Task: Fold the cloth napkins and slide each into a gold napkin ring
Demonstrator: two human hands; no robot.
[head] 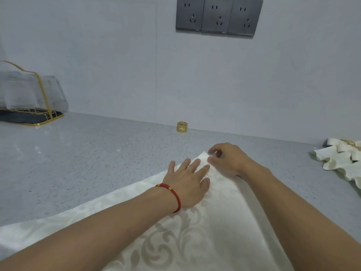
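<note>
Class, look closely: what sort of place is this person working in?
Probably a home kitchen: a speckled grey countertop, three wall sockets above it, and a gold-framed rack holding clear glassware.

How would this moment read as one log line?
stage: folding | left hand: flat on napkin | right hand: pinching corner | gold ring: empty, by wall

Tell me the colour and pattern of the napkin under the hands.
Cream-white napkin with a pale beige-grey scrolling leaf pattern, seen in the head view.

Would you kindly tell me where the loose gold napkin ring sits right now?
In the head view, the gold napkin ring stands on the grey countertop against the back wall, below the wall sockets and beyond both hands.
</note>
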